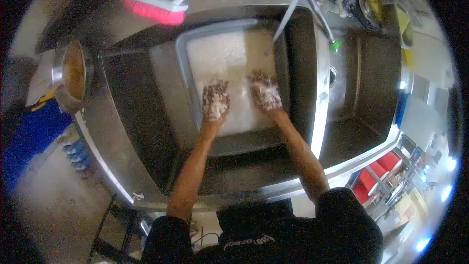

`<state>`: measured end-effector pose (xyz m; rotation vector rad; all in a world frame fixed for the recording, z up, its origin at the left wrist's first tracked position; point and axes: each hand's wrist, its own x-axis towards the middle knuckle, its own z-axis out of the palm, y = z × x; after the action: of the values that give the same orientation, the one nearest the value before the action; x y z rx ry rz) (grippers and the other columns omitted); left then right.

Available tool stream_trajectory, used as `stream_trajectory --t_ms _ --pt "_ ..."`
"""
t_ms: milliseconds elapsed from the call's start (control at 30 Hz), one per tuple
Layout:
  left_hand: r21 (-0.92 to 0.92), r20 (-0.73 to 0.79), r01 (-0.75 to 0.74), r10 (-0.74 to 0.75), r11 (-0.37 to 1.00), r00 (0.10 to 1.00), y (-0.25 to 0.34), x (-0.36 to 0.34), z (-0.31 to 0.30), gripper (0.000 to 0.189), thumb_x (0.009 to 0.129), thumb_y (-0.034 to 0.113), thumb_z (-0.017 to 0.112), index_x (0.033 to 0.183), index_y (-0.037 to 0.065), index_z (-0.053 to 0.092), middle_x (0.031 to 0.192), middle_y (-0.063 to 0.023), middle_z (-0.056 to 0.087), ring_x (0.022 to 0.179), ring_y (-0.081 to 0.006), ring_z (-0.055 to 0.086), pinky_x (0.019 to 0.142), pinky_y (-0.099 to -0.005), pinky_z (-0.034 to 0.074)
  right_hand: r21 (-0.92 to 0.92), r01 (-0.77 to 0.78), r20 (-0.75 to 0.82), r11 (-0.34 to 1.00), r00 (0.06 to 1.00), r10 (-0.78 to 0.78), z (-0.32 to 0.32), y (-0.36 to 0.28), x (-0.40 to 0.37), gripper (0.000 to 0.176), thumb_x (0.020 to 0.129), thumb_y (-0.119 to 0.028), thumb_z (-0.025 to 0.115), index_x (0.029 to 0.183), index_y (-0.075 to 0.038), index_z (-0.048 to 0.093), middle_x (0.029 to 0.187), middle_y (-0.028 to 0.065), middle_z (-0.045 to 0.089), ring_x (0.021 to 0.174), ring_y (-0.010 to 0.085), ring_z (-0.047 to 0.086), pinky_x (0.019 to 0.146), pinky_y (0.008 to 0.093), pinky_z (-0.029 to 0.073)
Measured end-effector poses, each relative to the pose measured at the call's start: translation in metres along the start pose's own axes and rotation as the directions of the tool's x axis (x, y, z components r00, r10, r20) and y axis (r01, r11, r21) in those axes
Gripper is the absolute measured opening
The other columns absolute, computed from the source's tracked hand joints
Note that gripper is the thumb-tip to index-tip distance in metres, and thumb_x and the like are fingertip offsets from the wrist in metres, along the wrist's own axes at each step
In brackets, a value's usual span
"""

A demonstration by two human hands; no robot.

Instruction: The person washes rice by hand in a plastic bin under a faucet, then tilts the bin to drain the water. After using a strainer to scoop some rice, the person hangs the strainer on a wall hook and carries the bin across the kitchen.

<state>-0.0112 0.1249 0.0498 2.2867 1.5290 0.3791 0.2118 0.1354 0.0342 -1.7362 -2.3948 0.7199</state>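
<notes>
Both hands reach into a grey rectangular tub (183,63) that stands in the sink and contains cloudy, whitish liquid (220,51). My left hand (218,112) is cupped under a heap of small reddish-brown and white grains (215,94), perhaps beans or rice. A similar heap (264,89) lies in my right hand (274,107), a short way to the right. The grains cover most of the fingers on both hands. A pale rod or hose (292,10) slants down to the tub's far right corner.
The metal sink (134,93) surrounds the tub. A second basin (342,102) with a drain (332,77) and a green-tipped tap (335,45) lies right. A pink-bristled brush (156,5) rests on the back ledge. At left stands a metal bowl (73,76).
</notes>
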Motion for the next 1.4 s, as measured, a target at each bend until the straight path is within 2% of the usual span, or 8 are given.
stream_trajectory --t_ms 133,267,333,500,600,867,1000,1400 --pt "0.008 0.431 0.15 -0.139 0.989 0.892 -0.049 0.009 0.071 0.039 0.09 0.025 0.048 0.123 0.005 0.05 0.127 -0.0149 0.05 0.12 -0.0315 0.045 0.101 -0.0494 0.034 -0.943 0.269 0.114 0.196 0.815 -0.569 0.116 0.07 0.015 0.041 0.085 -0.023 0.055 0.122 -0.005 0.052 0.125 0.0119 0.053 0.112 0.0253 0.052 0.091 0.0423 0.046" --pt "0.055 0.832 0.314 -0.217 0.948 0.511 -0.041 -0.023 0.12 0.043 0.09 0.033 0.047 0.126 0.009 0.048 0.137 -0.0163 0.042 0.129 -0.0312 0.037 0.103 -0.0523 0.03 -0.525 0.244 0.153 0.815 0.969 -0.192 0.172 0.036 0.003 0.038 0.089 -0.033 0.044 0.111 -0.005 0.056 0.104 0.0126 0.059 0.095 0.0259 0.058 0.083 0.0446 0.049" --pt "0.11 0.636 0.029 -0.092 0.994 0.767 -0.046 -0.079 0.158 0.046 0.089 0.034 0.049 0.126 0.007 0.047 0.137 -0.0167 0.041 0.126 -0.0318 0.039 0.102 -0.0529 0.032 -0.32 0.235 0.142 0.918 0.97 -0.199 0.131 0.025 -0.016 0.038 0.089 -0.034 0.044 0.111 -0.005 0.056 0.104 0.0126 0.059 0.095 0.026 0.058 0.083 0.0446 0.049" --pt "0.168 0.096 -0.031 0.015 0.985 0.995 -0.06 0.032 0.076 0.052 0.086 0.032 0.052 0.128 0.003 0.043 0.141 -0.0171 0.035 0.126 -0.0324 0.04 0.102 -0.0505 0.034 -0.298 0.252 -0.013 0.921 0.964 -0.267 0.029 0.049 0.041 0.038 0.089 -0.034 0.044 0.112 -0.006 0.056 0.105 0.0124 0.059 0.096 0.0262 0.057 0.083 0.0448 0.049" --pt "0.087 0.627 0.044 -0.089 0.995 0.774 -0.082 0.062 0.092 0.052 0.086 0.032 0.052 0.128 0.002 0.043 0.141 -0.0169 0.035 0.123 -0.0328 0.043 0.101 -0.0496 0.034 -0.441 0.261 -0.004 0.859 0.956 -0.293 0.07 0.076 0.075 0.038 0.089 -0.034 0.044 0.112 -0.006 0.055 0.105 0.0124 0.059 0.096 0.0264 0.057 0.083 0.0448 0.049" --pt "0.007 0.659 0.173 -0.134 0.985 0.74 -0.051 0.015 0.093 0.049 0.086 0.034 0.051 0.124 0.003 0.046 0.134 -0.017 0.04 0.117 -0.0327 0.047 0.098 -0.0491 0.037 -0.255 0.295 0.075 0.921 0.955 -0.285 0.06 0.035 0.032 0.038 0.089 -0.035 0.044 0.113 -0.007 0.055 0.107 0.0122 0.058 0.097 0.0268 0.057 0.084 0.045 0.049" --pt "0.033 0.076 0.008 -0.01 0.999 0.997 -0.063 0.065 0.027 0.048 0.086 0.035 0.051 0.122 0.003 0.047 0.13 -0.0171 0.042 0.114 -0.0327 0.048 0.096 -0.0488 0.038 -0.301 0.28 -0.035 0.912 0.952 -0.304 -0.01 0.045 0.088 0.038 0.089 -0.035 0.044 0.113 -0.007 0.055 0.108 0.0121 0.058 0.098 0.027 0.057 0.084 0.0451 0.049" --pt "0.004 0.564 0.207 -0.173 0.978 0.808 -0.055 0.043 0.107 0.044 0.086 0.037 0.05 0.116 0.005 0.051 0.119 -0.0173 0.05 0.104 -0.0326 0.053 0.091 -0.0479 0.042 -0.261 0.328 0.072 0.908 0.944 -0.321 0.067 0.04 0.065 0.039 0.089 -0.036 0.045 0.115 -0.008 0.055 0.11 0.0117 0.058 0.099 0.0275 0.056 0.084 0.0454 0.048"
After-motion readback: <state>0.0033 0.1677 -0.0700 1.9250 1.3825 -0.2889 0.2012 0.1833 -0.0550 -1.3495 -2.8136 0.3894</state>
